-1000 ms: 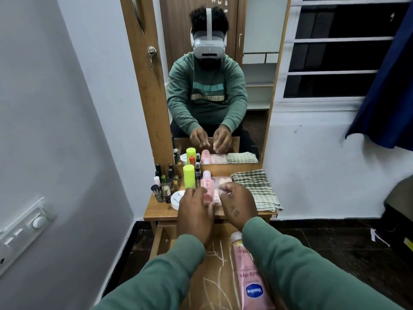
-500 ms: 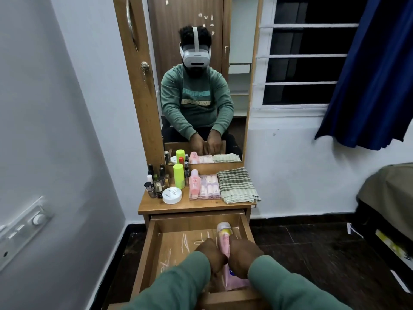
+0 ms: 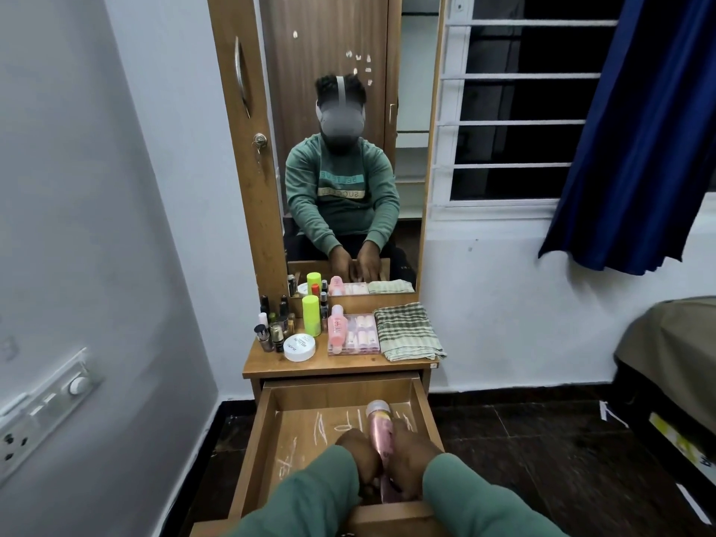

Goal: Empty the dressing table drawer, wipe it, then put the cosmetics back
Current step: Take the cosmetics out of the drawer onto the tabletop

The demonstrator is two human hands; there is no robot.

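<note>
The wooden drawer (image 3: pixel 267 432) of the dressing table stands pulled out, with chalky scratches on its floor. A pink lotion tube (image 3: pixel 379 420) lies in its right half, cap pointing away from me. My left hand (image 3: pixel 358 455) and my right hand (image 3: pixel 407 455) are both down in the drawer, pressed against the tube from either side. On the tabletop (image 3: pixel 337 364) stand several small bottles (image 3: pixel 273 327), a neon green can (image 3: pixel 311 315), a white round jar (image 3: pixel 299 346), a pink bottle (image 3: pixel 336 328) and a clear nail kit box (image 3: pixel 360 335).
A folded green checked cloth (image 3: pixel 407 331) lies on the tabletop's right side. The mirror (image 3: pixel 348 149) reflects a person in a green sweater. A grey wall with a switch panel (image 3: pixel 42 408) is at the left; a bed corner (image 3: pixel 670 354) and dark floor are at the right.
My hands left the pink bottle on the tabletop and came down into the drawer onto the lotion tube. The view pulled back and now shows the whole open drawer.
</note>
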